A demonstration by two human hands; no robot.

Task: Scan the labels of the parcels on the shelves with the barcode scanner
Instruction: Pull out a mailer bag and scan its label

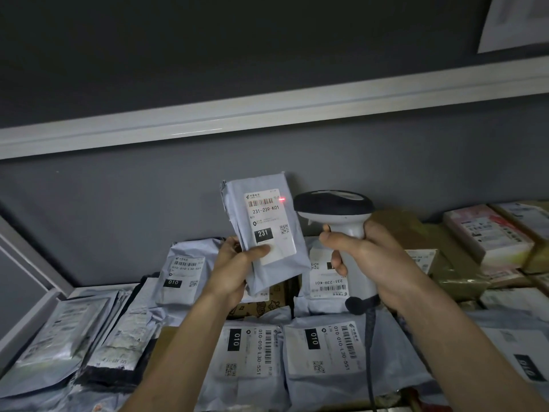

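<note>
Two flat "010" parcels (pixel 285 352) are lying nearest.
Left hand (pixel 237 269) is gripping one grey parcel (pixel 264 230); right hand (pixel 368 257) is clutching one scanner (pixel 341 221).

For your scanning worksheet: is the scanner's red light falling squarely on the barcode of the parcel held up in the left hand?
No: the red light lies just right of the barcode on the held parcel, near the label's edge.

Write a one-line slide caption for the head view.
Left hand holds up a grey parcel while the right hand aims the barcode scanner, red dot beside its label's barcode.
</note>
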